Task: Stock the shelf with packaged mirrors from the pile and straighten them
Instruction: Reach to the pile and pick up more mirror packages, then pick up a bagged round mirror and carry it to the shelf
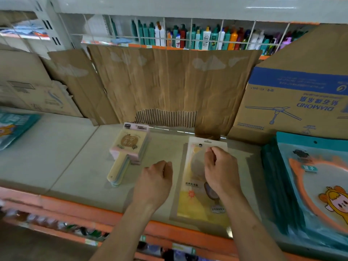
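Both bare forearms reach forward from the lower edge, roughly side by side, with the backs of the hands turned up. The left hand (pixel 156 178) is curled into a loose fist, knuckles forward, with nothing in it. The right hand (pixel 220 167), a little further forward, has its fingers curled and its thumb drawn against the forefinger; whether that pinch grips anything cannot be told.
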